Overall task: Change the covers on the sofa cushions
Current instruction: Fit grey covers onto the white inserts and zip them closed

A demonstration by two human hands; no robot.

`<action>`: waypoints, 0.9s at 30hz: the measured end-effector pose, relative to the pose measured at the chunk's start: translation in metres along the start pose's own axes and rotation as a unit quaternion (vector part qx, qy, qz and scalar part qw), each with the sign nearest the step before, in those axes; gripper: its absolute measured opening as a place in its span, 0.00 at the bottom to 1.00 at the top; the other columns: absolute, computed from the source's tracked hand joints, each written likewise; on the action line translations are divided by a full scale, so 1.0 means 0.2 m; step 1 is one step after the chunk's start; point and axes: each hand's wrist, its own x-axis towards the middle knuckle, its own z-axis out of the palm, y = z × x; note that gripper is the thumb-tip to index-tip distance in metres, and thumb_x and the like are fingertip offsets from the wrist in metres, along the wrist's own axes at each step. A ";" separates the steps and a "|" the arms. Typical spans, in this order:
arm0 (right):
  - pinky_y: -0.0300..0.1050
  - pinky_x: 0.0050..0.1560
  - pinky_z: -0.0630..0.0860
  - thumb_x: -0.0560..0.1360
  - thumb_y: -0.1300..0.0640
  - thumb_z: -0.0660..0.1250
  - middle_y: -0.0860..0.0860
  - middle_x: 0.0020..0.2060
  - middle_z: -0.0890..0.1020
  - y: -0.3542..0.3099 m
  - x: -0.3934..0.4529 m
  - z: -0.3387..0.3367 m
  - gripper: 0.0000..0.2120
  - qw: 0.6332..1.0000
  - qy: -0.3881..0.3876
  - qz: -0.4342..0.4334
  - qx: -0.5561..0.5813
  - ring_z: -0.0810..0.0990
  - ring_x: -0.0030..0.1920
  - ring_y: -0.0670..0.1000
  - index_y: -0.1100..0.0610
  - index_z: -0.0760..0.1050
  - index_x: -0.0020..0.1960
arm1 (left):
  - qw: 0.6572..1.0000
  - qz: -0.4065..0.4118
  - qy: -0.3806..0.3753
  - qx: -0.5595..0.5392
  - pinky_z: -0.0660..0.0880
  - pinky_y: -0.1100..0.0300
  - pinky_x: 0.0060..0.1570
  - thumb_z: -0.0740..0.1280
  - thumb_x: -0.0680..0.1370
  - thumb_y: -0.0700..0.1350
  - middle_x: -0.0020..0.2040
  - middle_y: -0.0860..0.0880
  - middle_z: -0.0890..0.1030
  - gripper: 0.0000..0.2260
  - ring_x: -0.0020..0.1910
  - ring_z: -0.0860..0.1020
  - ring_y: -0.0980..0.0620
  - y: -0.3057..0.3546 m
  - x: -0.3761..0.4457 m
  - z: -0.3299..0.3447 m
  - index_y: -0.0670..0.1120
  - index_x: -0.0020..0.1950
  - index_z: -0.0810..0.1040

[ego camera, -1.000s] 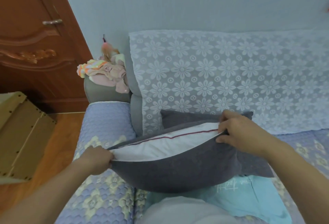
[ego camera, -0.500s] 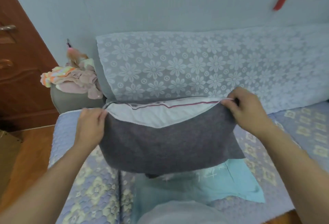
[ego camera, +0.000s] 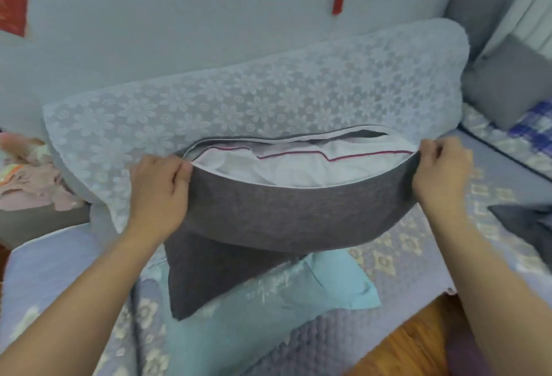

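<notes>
A dark grey cushion cover (ego camera: 292, 214) is held up in front of the sofa back, its top opening spread wide. Inside it shows the white inner cushion (ego camera: 298, 166) with a thin red piping line. My left hand (ego camera: 158, 190) grips the left end of the opening's front edge. At the right end my right hand (ego camera: 439, 172) pinches the same edge. A light turquoise cover (ego camera: 298, 289) lies flat on the sofa seat under the cushion.
The sofa back wears a white lace floral throw (ego camera: 268, 97); the seat has a quilted lilac pad (ego camera: 418, 244). Grey cushions (ego camera: 507, 85) lie at the right, a dark grey cloth (ego camera: 525, 223) at the right edge, pink clothes (ego camera: 33, 178) on the left armrest. Wooden floor (ego camera: 418, 342) lies below.
The cushion has been lifted higher and its opening pulled wider, showing more of the white inner. The view has swung to the right, losing the door and showing the grey cushions.
</notes>
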 end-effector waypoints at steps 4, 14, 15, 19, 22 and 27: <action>0.47 0.43 0.63 0.83 0.53 0.58 0.57 0.42 0.74 0.40 0.35 -0.12 0.13 0.997 -0.050 0.027 0.050 0.71 0.43 0.54 0.61 0.69 0.45 | 0.996 0.048 -0.074 0.000 0.61 0.51 0.48 0.59 0.84 0.47 0.31 0.53 0.71 0.15 0.42 0.67 0.49 0.41 -0.11 0.32 0.47 0.37 0.73; 0.51 0.35 0.61 0.83 0.55 0.60 0.56 0.33 0.71 1.02 0.50 -0.16 0.16 0.951 -0.310 -0.010 0.001 0.69 0.34 0.54 0.63 0.67 0.40 | 0.925 -0.040 -0.308 0.220 0.69 0.46 0.56 0.65 0.73 0.51 0.42 0.52 0.81 0.05 0.49 0.76 0.44 0.85 -0.68 1.04 0.52 0.43 0.77; 0.50 0.34 0.62 0.83 0.55 0.60 0.55 0.32 0.70 1.04 0.48 -0.15 0.17 0.946 -0.322 -0.015 0.004 0.68 0.33 0.52 0.61 0.66 0.38 | 0.917 -0.014 -0.356 0.179 0.68 0.47 0.57 0.63 0.74 0.54 0.42 0.53 0.79 0.07 0.51 0.75 0.46 0.97 -0.69 1.11 0.52 0.44 0.75; 0.47 0.34 0.63 0.83 0.56 0.61 0.53 0.32 0.69 1.06 0.49 -0.12 0.17 0.935 -0.351 -0.046 0.001 0.68 0.33 0.51 0.58 0.64 0.36 | 0.915 0.063 -0.398 -0.003 0.69 0.53 0.43 0.62 0.81 0.54 0.38 0.53 0.76 0.11 0.42 0.75 0.49 1.33 -0.68 1.25 0.53 0.40 0.70; 0.37 0.42 0.68 0.81 0.58 0.65 0.52 0.38 0.76 1.10 0.62 -0.14 0.11 0.909 -0.398 -0.127 0.001 0.74 0.40 0.49 0.58 0.74 0.39 | 0.952 0.150 -0.265 -0.042 0.70 0.53 0.41 0.66 0.79 0.51 0.35 0.54 0.76 0.12 0.39 0.72 0.50 1.29 -0.60 1.25 0.50 0.37 0.76; 0.38 0.58 0.69 0.75 0.65 0.71 0.47 0.52 0.80 1.09 0.73 -0.08 0.16 0.828 -0.522 -0.202 -0.035 0.75 0.56 0.47 0.47 0.72 0.38 | 0.924 0.181 -0.329 -0.069 0.66 0.51 0.66 0.68 0.77 0.52 0.59 0.52 0.77 0.11 0.66 0.70 0.48 1.25 -0.46 1.25 0.53 0.35 0.74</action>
